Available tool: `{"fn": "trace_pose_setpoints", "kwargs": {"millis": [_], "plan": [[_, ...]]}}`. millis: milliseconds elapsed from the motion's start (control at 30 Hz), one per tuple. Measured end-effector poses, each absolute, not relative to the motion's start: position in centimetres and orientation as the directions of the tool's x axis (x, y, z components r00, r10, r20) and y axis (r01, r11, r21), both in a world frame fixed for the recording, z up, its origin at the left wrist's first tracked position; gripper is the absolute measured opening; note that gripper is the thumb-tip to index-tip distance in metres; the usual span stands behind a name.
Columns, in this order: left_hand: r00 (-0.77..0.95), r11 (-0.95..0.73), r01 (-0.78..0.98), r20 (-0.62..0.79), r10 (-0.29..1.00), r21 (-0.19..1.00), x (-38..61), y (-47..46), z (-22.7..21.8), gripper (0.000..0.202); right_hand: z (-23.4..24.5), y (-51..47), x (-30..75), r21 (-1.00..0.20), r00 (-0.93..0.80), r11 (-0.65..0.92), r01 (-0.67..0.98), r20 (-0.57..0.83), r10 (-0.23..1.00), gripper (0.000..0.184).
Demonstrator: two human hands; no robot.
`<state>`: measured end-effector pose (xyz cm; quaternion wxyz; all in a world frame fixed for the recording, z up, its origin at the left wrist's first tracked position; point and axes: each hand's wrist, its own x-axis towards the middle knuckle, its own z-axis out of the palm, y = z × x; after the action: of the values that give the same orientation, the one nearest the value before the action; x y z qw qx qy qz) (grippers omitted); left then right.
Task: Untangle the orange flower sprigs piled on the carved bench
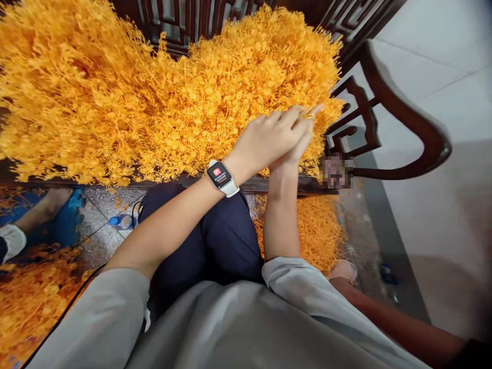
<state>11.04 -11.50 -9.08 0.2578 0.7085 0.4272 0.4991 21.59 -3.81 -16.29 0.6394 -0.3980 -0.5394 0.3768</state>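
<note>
The orange strands point(215, 92) lie heaped along the dark counter point(307, 186), long axis left to right. Near their right end, the left hand point(269, 136) partly hides the right hand point(301, 149); how closed each grip is, I cannot tell.

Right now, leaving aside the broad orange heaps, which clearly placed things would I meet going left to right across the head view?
Another person's bare foot, clear plastic bottle with a blue cap, white-strapped watch with a dark rectangular face, the wearer's left hand, dark carved wooden armrest.
</note>
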Motion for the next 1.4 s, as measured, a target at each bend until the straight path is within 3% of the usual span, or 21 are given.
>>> {"fn": "trace_pose_setpoints", "kwargs": {"millis": [100,233,400,533,700,867,1033,1233,1333,1400], "plan": [[0.084,-0.483,0.203,0.476,0.875,0.852,11.1,-11.1,-10.0,0.018,-15.0,-4.5,21.4,-0.880,0.294,0.474,-0.032,0.445,0.846,0.074],[0.095,-0.428,0.060,0.421,0.902,0.902,10.5,-9.7,-10.5,0.016,-13.5,-5.1,20.9,-0.860,0.368,0.503,0.092,0.498,0.785,0.067],[0.179,-0.193,-0.262,0.244,0.953,0.946,9.3,-9.1,-9.2,0.016,-12.5,-5.7,20.4,-0.886,0.237,0.458,0.064,0.460,0.856,0.059],[0.239,-0.107,-0.376,0.208,0.948,0.920,8.7,-9.5,-8.4,0.033,-11.6,-6.6,20.0,-0.924,0.173,0.382,-0.023,0.373,0.912,0.061],[0.258,-0.077,-0.457,0.215,0.942,0.886,9.0,-9.7,-8.4,0.034,-10.0,-7.9,19.6,-0.922,0.148,0.379,-0.082,0.365,0.919,0.056],[0.289,0.082,-0.631,0.136,0.948,0.772,8.9,-9.8,-7.7,0.032,-9.1,-7.9,19.3,-0.929,0.093,0.354,-0.110,0.345,0.934,0.053],[0.367,0.246,-0.666,0.023,0.930,0.704,8.3,-10.3,-6.9,0.038,-8.5,-7.8,20.1,-0.935,0.019,0.306,-0.182,0.307,0.951,0.054],[0.213,0.204,-0.795,-0.052,0.976,0.572,6.7,-10.2,-5.4,0.041,-6.6,-10.3,21.1,-0.955,-0.227,0.111,-0.273,0.177,0.958,0.053],[0.179,0.200,-0.803,-0.093,0.980,0.561,5.8,-9.6,-5.3,0.042,-5.6,-10.0,21.6,-0.961,-0.282,0.184,-0.207,0.239,0.929,0.051],[0.149,0.195,-0.810,-0.128,0.981,0.553,5.1,-9.2,-5.5,0.042,-5.0,-7.9,22.4,-0.936,-0.208,0.310,-0.168,0.341,0.917,0.053]]}}
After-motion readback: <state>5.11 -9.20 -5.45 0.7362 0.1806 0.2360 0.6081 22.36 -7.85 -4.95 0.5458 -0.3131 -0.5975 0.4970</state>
